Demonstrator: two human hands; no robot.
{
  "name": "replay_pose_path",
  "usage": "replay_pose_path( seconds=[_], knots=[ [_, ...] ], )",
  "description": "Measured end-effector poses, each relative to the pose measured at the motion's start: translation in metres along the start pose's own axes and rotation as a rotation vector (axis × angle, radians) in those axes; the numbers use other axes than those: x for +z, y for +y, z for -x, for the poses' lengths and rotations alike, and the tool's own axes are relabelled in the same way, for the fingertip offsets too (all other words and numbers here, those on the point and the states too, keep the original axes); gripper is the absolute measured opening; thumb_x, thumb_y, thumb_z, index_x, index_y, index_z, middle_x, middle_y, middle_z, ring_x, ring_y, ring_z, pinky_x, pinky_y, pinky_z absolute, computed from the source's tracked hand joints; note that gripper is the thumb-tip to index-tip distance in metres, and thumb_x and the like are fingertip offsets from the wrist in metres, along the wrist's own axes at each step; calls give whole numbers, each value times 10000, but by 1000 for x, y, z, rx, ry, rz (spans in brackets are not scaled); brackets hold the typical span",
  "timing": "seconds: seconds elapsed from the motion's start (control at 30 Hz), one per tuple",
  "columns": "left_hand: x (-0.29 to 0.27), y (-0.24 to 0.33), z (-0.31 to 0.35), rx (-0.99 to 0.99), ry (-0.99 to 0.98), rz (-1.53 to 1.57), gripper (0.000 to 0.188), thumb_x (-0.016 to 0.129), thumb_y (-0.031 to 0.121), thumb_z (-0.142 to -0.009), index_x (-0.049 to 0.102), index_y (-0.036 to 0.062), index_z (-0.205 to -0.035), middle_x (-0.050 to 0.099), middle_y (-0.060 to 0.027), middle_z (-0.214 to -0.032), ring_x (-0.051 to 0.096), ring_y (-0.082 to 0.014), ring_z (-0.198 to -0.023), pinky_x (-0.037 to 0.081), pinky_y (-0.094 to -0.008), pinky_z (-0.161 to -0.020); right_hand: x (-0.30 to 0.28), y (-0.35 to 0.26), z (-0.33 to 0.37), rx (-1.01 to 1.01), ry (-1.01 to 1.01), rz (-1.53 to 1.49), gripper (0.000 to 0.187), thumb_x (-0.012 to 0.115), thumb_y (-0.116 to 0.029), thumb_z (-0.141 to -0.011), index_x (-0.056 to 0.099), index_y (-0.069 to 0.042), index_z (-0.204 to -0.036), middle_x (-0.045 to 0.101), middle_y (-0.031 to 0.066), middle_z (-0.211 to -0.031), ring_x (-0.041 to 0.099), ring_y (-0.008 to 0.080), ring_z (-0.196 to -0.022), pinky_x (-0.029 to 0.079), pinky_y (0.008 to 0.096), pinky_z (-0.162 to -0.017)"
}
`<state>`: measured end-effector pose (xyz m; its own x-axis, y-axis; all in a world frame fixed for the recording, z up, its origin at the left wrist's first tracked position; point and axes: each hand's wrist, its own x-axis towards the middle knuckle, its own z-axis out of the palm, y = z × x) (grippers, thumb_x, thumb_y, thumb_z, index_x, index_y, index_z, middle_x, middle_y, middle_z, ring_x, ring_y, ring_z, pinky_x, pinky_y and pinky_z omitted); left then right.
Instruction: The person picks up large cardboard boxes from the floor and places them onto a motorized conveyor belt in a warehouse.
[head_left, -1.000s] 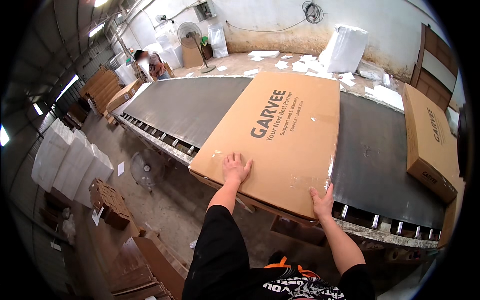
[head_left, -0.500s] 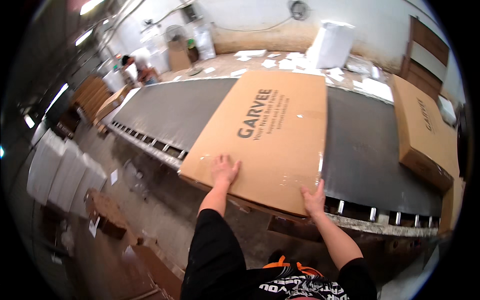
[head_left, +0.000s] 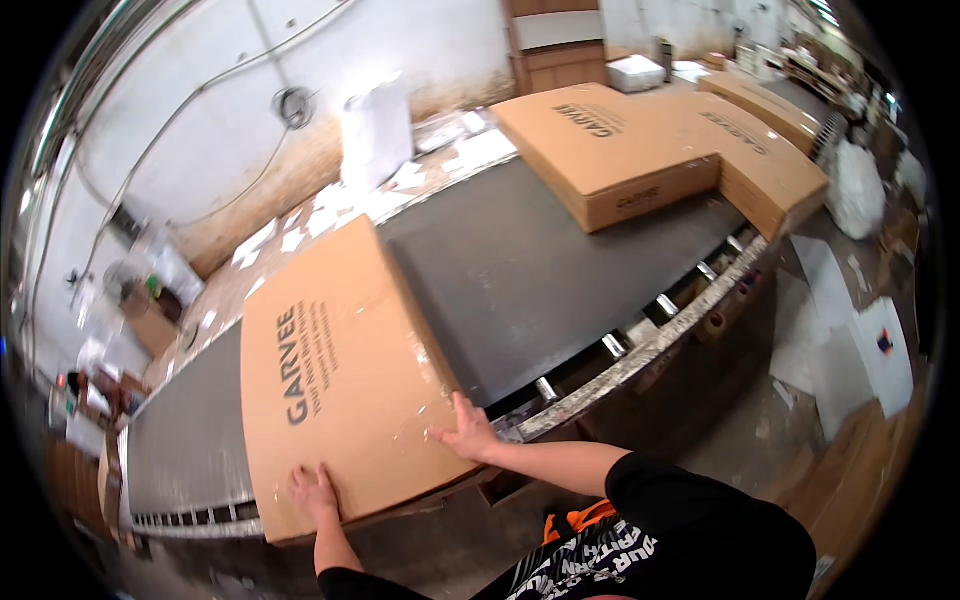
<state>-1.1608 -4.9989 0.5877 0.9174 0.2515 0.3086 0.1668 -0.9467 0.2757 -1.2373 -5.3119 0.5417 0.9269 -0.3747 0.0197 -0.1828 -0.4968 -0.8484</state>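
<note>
A large flat brown cardboard box [head_left: 365,350] with dark printing lies across the dark conveyor belt [head_left: 500,280] in front of me. My left hand [head_left: 314,492] rests on the box's top near its front left corner, fingers apart. At the front right corner is my right hand [head_left: 467,432], its fingers and thumb spread, touching the top and the right edge. Neither hand is closed round anything. Clear tape shines on the box near its front right edge.
More brown cartons [head_left: 640,150] sit farther right on the belt, close together. Metal rollers [head_left: 614,346] show along its near edge. White sheets [head_left: 325,205] lie scattered beyond the belt, beside a tall white stack [head_left: 378,135]. Another person [head_left: 108,392] is at far left.
The view has swung to the right, so the box appears lower left and more of the right-hand cartons shows. Both hands remain on the box, the right one still at its corner.
</note>
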Motion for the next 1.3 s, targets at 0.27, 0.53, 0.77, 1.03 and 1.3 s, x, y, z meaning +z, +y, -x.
replay_pose_path(
  seconds=[0.27,0.53,0.77,1.03,1.3],
  knots=[
    [-29,4,-1,138,-135,-184,527,471,422,-866,508,-11,-1166,484,-228,-1218,439,-361,-1142,350,-441,-978,-16,7,8,-40,-140,-206,809,603,-511,-778,333,2,-1342,479,249,-1245,486,363,-1137,398,380,-949],
    [11,-66,-19,451,-85,-406,557,396,460,-918,519,-32,-1149,535,-258,-1139,491,-398,-1086,396,-503,-919,-126,174,116,19,-126,100,515,657,-406,-731,597,-104,-1144,635,155,-1035,598,322,-962,473,391,-837],
    [44,29,53,267,187,-184,564,490,451,-876,468,0,-1214,439,-215,-1220,439,-382,-1131,371,-543,-919,-255,413,336,1068,669,104,269,626,-101,-664,668,-53,-925,672,133,-897,641,212,-830,512,333,-722],
    [55,189,178,403,367,146,615,551,452,-832,429,53,-1284,311,-159,-1362,380,-359,-1192,311,-557,-964,-306,432,535,1697,644,-32,175,542,-91,-862,617,29,-967,636,147,-969,614,254,-908,487,370,-748],
    [60,458,287,957,503,339,588,463,470,-898,478,-50,-1173,529,-263,-1120,469,-403,-1105,424,-535,-874,-388,429,563,1609,746,-178,333,721,-132,-712,660,-53,-1029,648,144,-1008,626,281,-925,504,371,-815]
  ],
)
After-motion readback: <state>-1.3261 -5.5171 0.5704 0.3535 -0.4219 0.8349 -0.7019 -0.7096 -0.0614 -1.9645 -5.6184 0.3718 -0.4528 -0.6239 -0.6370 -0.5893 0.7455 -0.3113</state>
